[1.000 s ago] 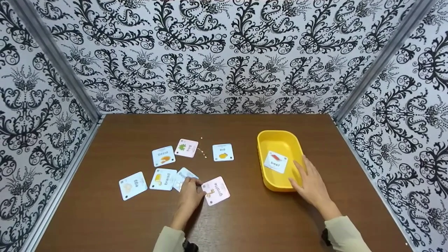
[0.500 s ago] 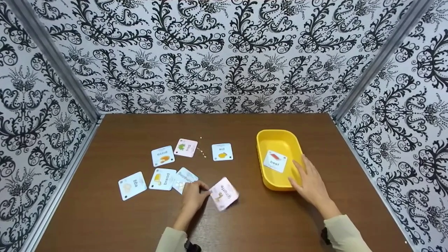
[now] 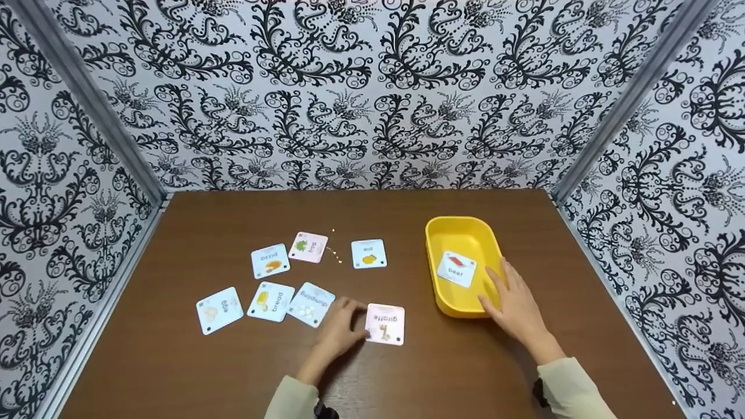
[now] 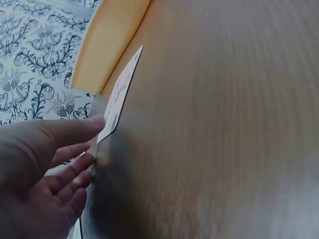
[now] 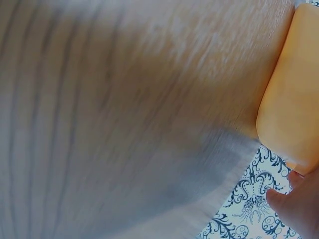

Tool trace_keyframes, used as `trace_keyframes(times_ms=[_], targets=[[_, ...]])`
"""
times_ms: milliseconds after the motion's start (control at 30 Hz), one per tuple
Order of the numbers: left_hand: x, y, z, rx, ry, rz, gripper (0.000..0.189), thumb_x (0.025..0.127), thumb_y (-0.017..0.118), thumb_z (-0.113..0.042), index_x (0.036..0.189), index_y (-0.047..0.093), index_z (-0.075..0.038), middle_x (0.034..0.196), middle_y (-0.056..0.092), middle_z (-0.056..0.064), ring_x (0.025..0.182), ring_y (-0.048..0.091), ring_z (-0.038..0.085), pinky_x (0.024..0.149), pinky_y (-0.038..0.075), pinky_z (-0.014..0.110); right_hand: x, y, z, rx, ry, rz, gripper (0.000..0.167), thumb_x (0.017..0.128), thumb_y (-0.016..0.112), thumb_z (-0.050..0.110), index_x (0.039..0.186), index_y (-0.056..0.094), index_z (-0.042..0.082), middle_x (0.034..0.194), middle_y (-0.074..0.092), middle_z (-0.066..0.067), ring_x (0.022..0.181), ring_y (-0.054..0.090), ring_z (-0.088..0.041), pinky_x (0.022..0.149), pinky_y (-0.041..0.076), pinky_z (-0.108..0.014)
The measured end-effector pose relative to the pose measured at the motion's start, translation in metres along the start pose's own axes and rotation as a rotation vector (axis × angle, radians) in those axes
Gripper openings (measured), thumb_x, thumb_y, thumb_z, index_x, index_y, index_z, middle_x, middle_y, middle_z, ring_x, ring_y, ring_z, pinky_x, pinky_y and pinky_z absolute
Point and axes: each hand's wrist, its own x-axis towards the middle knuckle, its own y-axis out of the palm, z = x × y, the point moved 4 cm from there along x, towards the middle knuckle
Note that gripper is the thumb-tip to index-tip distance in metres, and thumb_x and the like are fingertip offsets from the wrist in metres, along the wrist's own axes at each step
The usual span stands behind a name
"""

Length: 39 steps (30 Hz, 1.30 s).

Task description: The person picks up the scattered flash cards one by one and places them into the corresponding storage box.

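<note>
My left hand [image 3: 339, 329] holds a pink giraffe card [image 3: 385, 324] by its left edge. In the left wrist view, the thumb overlaps the near end of the giraffe card [image 4: 119, 97], and the other fingers lie below. My right hand [image 3: 521, 308] is at the right side of a yellow tray [image 3: 460, 220], its fingers spread over the rim. Inside the tray lies a beef card [image 3: 457, 269]. In the right wrist view, only part of the right hand [image 5: 299, 201] shows, beside the wall of the tray [image 5: 291, 94].
Left of the giraffe card, cards lie face up: dumpling [image 3: 311, 304], bread [image 3: 270, 301] and egg [image 3: 219, 311]. Farther back are pizza [image 3: 270, 261], frog [image 3: 308, 247] and pie [image 3: 368, 254]. Patterned panels [image 3: 361, 105] wall in the brown table [image 3: 192, 221].
My left hand has moved right with the giraffe card, which has turned and slid away from the dumpling card. The dumpling card is now more uncovered. My right hand has stayed at the tray.
</note>
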Motion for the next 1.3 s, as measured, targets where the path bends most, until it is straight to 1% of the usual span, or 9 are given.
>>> trace_keyframes(times_ms=[100, 200, 400, 667, 800, 967, 1067, 1233, 1300], targets=[[0.002, 0.002, 0.0, 0.008, 0.007, 0.069, 0.063, 0.075, 0.087, -0.021, 0.13, 0.061, -0.006, 0.123, 0.054, 0.014, 0.117, 0.053, 0.032, 0.1, 0.047, 0.049, 0.0, 0.001, 0.0, 0.0, 0.0, 0.001, 0.063, 0.093, 0.062, 0.035, 0.146, 0.047, 0.003, 0.161, 0.024, -0.026, 0.145, 0.029, -0.045, 0.115, 0.029, -0.063], [0.003, 0.003, 0.0, 0.015, 0.023, 0.111, 0.074, 0.073, 0.089, -0.023, 0.138, 0.057, -0.007, 0.126, 0.05, 0.015, 0.117, 0.049, 0.032, 0.1, 0.046, 0.05, 0.0, 0.001, 0.0, 0.001, -0.003, -0.006, 0.063, 0.093, 0.063, 0.034, 0.146, 0.048, 0.003, 0.161, 0.024, -0.026, 0.144, 0.029, -0.045, 0.115, 0.029, -0.063], [0.006, 0.003, 0.0, 0.032, 0.021, 0.129, 0.074, 0.072, 0.089, -0.028, 0.138, 0.058, -0.014, 0.127, 0.048, 0.015, 0.114, 0.047, 0.029, 0.096, 0.046, 0.048, 0.0, 0.001, 0.001, 0.004, -0.01, -0.018, 0.062, 0.093, 0.063, 0.034, 0.145, 0.049, 0.003, 0.161, 0.025, -0.026, 0.144, 0.029, -0.045, 0.115, 0.029, -0.063], [0.005, 0.004, 0.001, 0.004, 0.011, 0.065, 0.076, 0.063, 0.094, -0.028, 0.124, 0.054, -0.005, 0.121, 0.049, 0.013, 0.112, 0.048, 0.031, 0.096, 0.045, 0.047, 0.001, 0.0, 0.0, 0.012, -0.026, -0.057, 0.061, 0.09, 0.066, 0.033, 0.142, 0.052, 0.004, 0.159, 0.029, -0.027, 0.142, 0.034, -0.046, 0.113, 0.033, -0.063], [0.005, 0.005, 0.003, -0.027, -0.017, 0.028, 0.073, 0.064, 0.094, -0.024, 0.118, 0.048, -0.006, 0.115, 0.053, 0.012, 0.108, 0.051, 0.028, 0.094, 0.045, 0.043, 0.001, 0.0, 0.0, 0.017, -0.023, -0.056, 0.061, 0.091, 0.066, 0.033, 0.142, 0.052, 0.004, 0.159, 0.029, -0.027, 0.142, 0.033, -0.046, 0.113, 0.032, -0.063], [0.005, 0.004, 0.008, -0.141, -0.062, -0.019, 0.057, 0.072, 0.088, -0.011, 0.11, 0.046, -0.007, 0.101, 0.056, 0.009, 0.092, 0.054, 0.02, 0.079, 0.047, 0.032, 0.0, -0.001, 0.001, 0.017, -0.022, -0.053, 0.061, 0.091, 0.065, 0.032, 0.143, 0.051, 0.004, 0.159, 0.029, -0.028, 0.142, 0.033, -0.046, 0.113, 0.031, -0.064], [0.006, 0.001, 0.009, -0.209, -0.06, -0.051, 0.046, 0.077, 0.082, -0.004, 0.105, 0.047, -0.007, 0.091, 0.061, 0.008, 0.08, 0.057, 0.016, 0.069, 0.046, 0.025, 0.001, -0.001, 0.001, 0.014, -0.025, -0.053, 0.062, 0.091, 0.065, 0.032, 0.144, 0.051, 0.004, 0.159, 0.029, -0.028, 0.143, 0.033, -0.046, 0.114, 0.031, -0.063], [0.006, -0.004, 0.014, -0.333, -0.068, -0.086, 0.034, 0.082, 0.075, 0.002, 0.103, 0.05, -0.004, 0.085, 0.069, 0.009, 0.074, 0.062, 0.013, 0.066, 0.05, 0.02, 0.0, 0.0, 0.001, 0.016, -0.01, -0.031, 0.062, 0.092, 0.064, 0.033, 0.145, 0.05, 0.004, 0.16, 0.026, -0.027, 0.143, 0.031, -0.046, 0.115, 0.03, -0.063], [0.006, -0.005, 0.018, -0.395, -0.095, -0.089, 0.031, 0.083, 0.074, 0.003, 0.103, 0.051, -0.003, 0.082, 0.069, 0.01, 0.072, 0.061, 0.011, 0.064, 0.051, 0.019, 0.0, 0.0, 0.001, 0.017, -0.001, -0.018, 0.062, 0.093, 0.063, 0.034, 0.146, 0.049, 0.005, 0.161, 0.025, -0.026, 0.144, 0.03, -0.046, 0.115, 0.03, -0.064]])
